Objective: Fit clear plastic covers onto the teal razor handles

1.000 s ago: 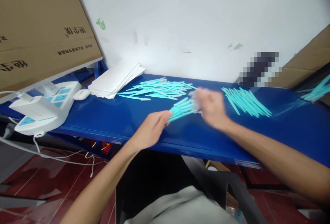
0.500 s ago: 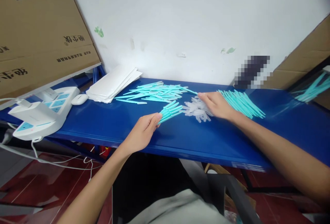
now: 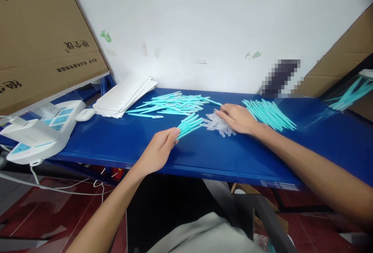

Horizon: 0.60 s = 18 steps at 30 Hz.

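My left hand (image 3: 159, 148) is closed around a small bundle of thin turquoise sticks (image 3: 190, 124), whose ends fan out up and to the right. Over a heap of small translucent plastic caps (image 3: 220, 125) rests my right hand (image 3: 237, 117), its fingers bent down and thumb stretched toward the caps. Its fingertips are partly hidden, so what they pinch is unclear. Behind the hands lies a loose pile of turquoise sticks with pale ends (image 3: 175, 103). Right of my right hand, more turquoise sticks (image 3: 269, 114) lie roughly side by side.
A blue table (image 3: 116, 138) runs along a white wall. On its left stand a white power strip (image 3: 55, 136) with plugs, a small white case (image 3: 85, 114) and a stack of white sheets (image 3: 124, 96). A large cardboard box (image 3: 46, 31) rises at left.
My right hand has lowered slightly onto the translucent caps, its thumb now spread from the index finger. My left hand keeps the bundle. The view has shifted a little to the right.
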{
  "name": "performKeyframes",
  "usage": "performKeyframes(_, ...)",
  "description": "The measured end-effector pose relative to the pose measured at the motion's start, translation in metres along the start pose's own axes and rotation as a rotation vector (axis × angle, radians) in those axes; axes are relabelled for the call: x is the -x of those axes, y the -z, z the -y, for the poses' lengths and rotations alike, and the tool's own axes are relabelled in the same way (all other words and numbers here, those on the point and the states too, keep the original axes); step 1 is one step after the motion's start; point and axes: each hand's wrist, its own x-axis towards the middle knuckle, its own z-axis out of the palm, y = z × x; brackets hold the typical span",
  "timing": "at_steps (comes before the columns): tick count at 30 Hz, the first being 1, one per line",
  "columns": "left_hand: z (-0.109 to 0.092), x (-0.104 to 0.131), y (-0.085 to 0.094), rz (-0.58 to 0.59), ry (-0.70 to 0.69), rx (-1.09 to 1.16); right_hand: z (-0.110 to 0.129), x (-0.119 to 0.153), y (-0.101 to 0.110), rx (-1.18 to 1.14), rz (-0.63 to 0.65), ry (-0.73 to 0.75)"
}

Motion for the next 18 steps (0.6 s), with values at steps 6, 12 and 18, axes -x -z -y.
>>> performKeyframes(6, 0.002, 0.000, -0.004, -0.070, 0.024, 0.036, 0.000, 0.003, 0.008, -0.072, -0.078, -0.077)
performKeyframes(12, -0.001, 0.000, -0.001, -0.052, 0.023, 0.042, 0.004, 0.006, 0.008, -0.159, -0.126, -0.098)
performKeyframes(18, -0.010, 0.002, -0.013, -0.100, -0.013, 0.131, 0.040, 0.017, 0.025, -0.512, -0.100, 0.057)
